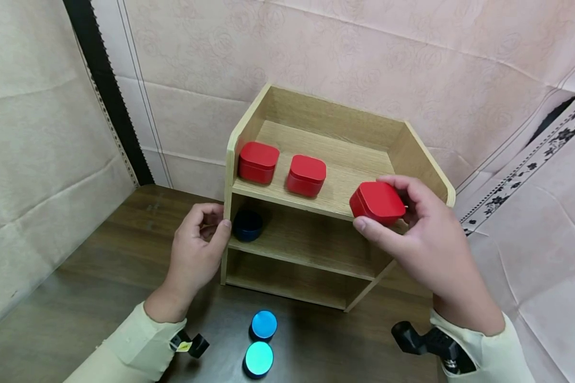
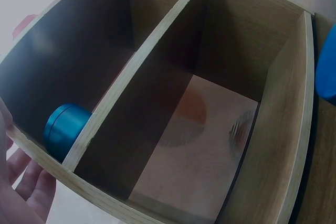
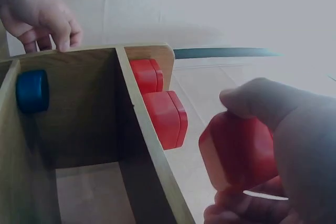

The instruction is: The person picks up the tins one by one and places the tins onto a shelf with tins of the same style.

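Note:
My right hand (image 1: 424, 234) grips a red square box with rounded corners (image 1: 377, 203), thumb at the near side and fingers behind, in front of the top board's right end. My left hand (image 1: 197, 247) holds the left side panel of a small wooden shelf (image 1: 302, 260), its thumb at the front edge and its curled fingers outside. Two more red boxes, one at the left (image 1: 259, 162) and one beside it (image 1: 306, 175), sit on the top board. A dark blue round tin (image 1: 247, 225) stands on the middle board at the left end.
Two round tins with shiny blue lids, one farther (image 1: 263, 325) and one nearer (image 1: 258, 359), stand on the dark wooden table (image 1: 110, 266) before the shelf. Pale patterned cloth (image 1: 316, 58) hangs behind and at both sides.

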{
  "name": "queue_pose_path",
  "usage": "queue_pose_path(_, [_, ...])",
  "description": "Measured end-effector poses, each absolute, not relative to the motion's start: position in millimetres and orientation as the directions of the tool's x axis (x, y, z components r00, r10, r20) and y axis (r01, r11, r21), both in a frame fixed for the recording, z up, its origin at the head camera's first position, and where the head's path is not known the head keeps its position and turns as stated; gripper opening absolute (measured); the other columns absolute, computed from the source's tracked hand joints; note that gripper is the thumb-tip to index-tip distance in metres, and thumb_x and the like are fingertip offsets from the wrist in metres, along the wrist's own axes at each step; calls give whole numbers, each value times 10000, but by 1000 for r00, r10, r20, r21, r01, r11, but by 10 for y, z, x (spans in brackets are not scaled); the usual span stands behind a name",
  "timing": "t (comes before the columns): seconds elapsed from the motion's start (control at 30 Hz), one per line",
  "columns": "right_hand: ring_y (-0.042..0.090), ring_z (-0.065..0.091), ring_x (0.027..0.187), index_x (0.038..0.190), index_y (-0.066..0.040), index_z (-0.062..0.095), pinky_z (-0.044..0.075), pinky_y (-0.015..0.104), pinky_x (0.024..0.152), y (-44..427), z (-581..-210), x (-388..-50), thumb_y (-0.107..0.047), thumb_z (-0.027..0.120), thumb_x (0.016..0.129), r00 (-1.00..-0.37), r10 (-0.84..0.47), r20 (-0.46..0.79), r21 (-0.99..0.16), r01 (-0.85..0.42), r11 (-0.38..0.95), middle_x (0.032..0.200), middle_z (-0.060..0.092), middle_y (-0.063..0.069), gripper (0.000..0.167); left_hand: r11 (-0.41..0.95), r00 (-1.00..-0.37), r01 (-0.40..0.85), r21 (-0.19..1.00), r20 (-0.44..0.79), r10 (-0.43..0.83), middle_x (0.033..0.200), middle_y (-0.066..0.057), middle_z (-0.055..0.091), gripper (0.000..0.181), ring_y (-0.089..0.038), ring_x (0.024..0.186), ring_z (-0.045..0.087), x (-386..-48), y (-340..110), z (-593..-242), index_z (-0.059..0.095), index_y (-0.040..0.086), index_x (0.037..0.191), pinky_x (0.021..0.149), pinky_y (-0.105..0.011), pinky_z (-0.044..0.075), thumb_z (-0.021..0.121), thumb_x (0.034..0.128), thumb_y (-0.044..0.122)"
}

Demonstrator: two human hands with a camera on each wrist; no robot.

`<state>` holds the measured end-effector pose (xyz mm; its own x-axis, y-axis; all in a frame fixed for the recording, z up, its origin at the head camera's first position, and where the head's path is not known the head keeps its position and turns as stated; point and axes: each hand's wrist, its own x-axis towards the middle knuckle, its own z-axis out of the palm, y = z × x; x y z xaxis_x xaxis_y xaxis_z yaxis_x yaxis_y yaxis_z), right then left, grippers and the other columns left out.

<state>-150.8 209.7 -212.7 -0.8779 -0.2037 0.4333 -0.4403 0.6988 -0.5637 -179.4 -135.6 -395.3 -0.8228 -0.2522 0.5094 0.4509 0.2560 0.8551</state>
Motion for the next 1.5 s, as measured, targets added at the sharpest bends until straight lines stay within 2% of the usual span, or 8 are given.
queue_pose_path(0.17, [182, 689, 1138, 1514, -289, 634, 524, 162, 888, 2039, -2019, -1612, -505, 896, 945, -906, -168, 389, -523, -367, 769, 1340, 728, -11, 662, 258, -821, 450, 855, 510, -256, 1159, -76, 696, 241, -160, 1096, 673, -1801, -1359, -3964, 672, 45, 1311, 972, -135, 554, 695, 1081, 115])
queue_pose_path(0.43, [261, 702, 1153, 1517, -252, 598, 529, 411, 935, 1904, -1903, -1748, -689, 842, 912, -960, -93, 266, -510, -222, 831, 1333, 726, 32, 785, 265, -825, 444, 856, 506, -251, 1167, -65, 691, 248, -171, 1097, 663, -1803, -1358, -3977, 668, 54, 1315, 974, -134, 550, 701, 1083, 134])
queue_pose_path(0.73, [268, 664, 1162, 1461, -219, 588, 509, 419, 936, 1815, -1918, -1899, -753, 838, 869, -972, -73, 222, -493, -176, 852, 1297, 720, 39, 836, 271, -830, 435, 858, 499, -248, 1175, -69, 690, 242, -169, 1102, 661, -1806, -1360, -3981, 664, 56, 1313, 973, -137, 547, 696, 1088, 138])
queue_pose_path(1.07, [269, 655, 1072, 1367, -225, 619, 501, 412, 875, 1800, -1959, -1998, -803, 831, 843, -974, -56, 220, -478, -157, 864, 1205, 725, 37, 808, 267, -829, 437, 859, 500, -251, 1169, -71, 688, 240, -170, 1094, 662, -1805, -1364, -3976, 667, 54, 1309, 979, -131, 549, 698, 1085, 135])
queue_pose_path(1.5, [277, 660, 1105, 1382, -211, 614, 524, 426, 887, 1784, -2005, -2028, -798, 819, 854, -974, -37, 223, -468, -141, 873, 1236, 719, 43, 815, 278, -829, 435, 857, 501, -248, 1173, -70, 683, 242, -176, 1093, 655, -1808, -1366, -3985, 661, 57, 1317, 980, -128, 547, 690, 1094, 148])
